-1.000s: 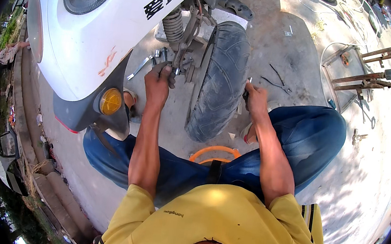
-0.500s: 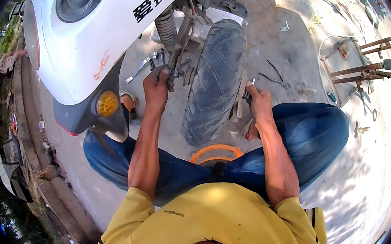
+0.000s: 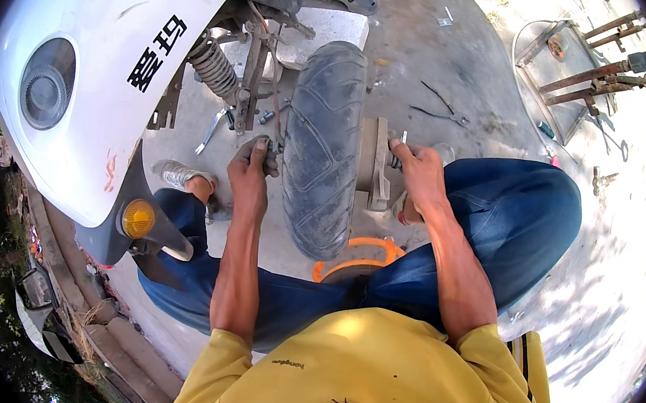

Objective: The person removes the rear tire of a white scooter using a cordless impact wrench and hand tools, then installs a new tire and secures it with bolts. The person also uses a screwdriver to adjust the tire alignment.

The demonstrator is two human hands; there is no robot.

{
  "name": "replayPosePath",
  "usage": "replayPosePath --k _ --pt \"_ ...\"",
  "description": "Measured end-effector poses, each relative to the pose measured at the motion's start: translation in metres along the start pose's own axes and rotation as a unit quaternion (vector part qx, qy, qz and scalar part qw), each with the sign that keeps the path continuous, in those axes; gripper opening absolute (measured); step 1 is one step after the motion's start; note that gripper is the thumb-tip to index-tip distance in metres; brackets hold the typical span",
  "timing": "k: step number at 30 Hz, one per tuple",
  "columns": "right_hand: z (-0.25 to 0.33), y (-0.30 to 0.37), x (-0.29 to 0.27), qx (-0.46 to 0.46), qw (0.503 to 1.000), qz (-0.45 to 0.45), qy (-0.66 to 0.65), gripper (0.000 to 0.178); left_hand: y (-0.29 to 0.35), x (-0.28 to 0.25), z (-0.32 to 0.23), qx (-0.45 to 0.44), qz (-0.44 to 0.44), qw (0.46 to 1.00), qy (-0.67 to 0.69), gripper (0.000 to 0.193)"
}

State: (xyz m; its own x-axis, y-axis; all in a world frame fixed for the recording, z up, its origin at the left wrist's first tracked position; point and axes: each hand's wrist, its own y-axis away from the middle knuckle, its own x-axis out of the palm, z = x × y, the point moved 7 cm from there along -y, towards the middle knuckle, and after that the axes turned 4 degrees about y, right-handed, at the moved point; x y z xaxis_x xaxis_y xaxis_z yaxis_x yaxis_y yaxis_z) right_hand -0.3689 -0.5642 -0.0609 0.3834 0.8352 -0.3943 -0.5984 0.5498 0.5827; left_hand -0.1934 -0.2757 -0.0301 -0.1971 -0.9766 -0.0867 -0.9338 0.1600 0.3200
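A black-tyred scooter wheel (image 3: 323, 150) stands upright between my hands, tread toward me. My left hand (image 3: 251, 169) is closed at its left side, on the axle end, which the fingers mostly hide. On the right, my right hand (image 3: 422, 176) grips the other axle end, with a small bright metal piece showing above the fingers. A flat metal bracket (image 3: 378, 160) sits on the hub between tyre and right hand. Left of the wheel, the white scooter's (image 3: 107, 84) metal arm (image 3: 251, 88) hangs beside a coil shock absorber (image 3: 214, 66), apart from the wheel.
A spanner (image 3: 210, 131) and sockets (image 3: 266, 116) lie beneath the scooter. Pliers (image 3: 442, 113) rest on the concrete right of the wheel. Behind stands a white block (image 3: 326, 35). An orange ring (image 3: 390, 250) is near my legs; a metal frame (image 3: 544, 83) stands at far right.
The wheel has come nearer to me, and a gap now shows between it and the scooter's metal arm. Both hands have moved with it. The scooter appears further left in view.
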Motion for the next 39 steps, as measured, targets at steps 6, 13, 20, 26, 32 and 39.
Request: replayPosePath --k 6,13,20,26,32,39 --pt "-0.011 0.002 -0.049 -0.027 0.997 -0.048 -0.049 0.051 0.012 0.047 -0.013 -0.005 0.043 0.999 0.017 0.034" --pt "-0.019 -0.009 -0.098 -0.036 0.987 -0.124 -0.091 0.048 0.031 0.087 -0.029 0.001 0.077 0.997 0.032 0.031" --pt "0.013 -0.017 -0.066 -0.081 0.992 -0.061 -0.078 0.049 0.033 0.049 -0.051 0.047 0.018 0.998 0.025 0.032" --pt "0.03 -0.021 -0.015 -0.12 0.992 -0.018 -0.038 0.047 0.025 -0.007 -0.02 0.033 -0.027 0.997 0.058 0.032" --pt "0.017 -0.029 0.026 -0.083 0.993 0.02 -0.078 0.045 -0.005 -0.025 -0.007 0.027 -0.047 0.997 0.063 0.03" --pt "0.027 -0.013 0.028 -0.035 0.984 0.021 -0.173 0.041 -0.013 -0.023 -0.016 0.041 -0.042 0.997 0.043 0.027"
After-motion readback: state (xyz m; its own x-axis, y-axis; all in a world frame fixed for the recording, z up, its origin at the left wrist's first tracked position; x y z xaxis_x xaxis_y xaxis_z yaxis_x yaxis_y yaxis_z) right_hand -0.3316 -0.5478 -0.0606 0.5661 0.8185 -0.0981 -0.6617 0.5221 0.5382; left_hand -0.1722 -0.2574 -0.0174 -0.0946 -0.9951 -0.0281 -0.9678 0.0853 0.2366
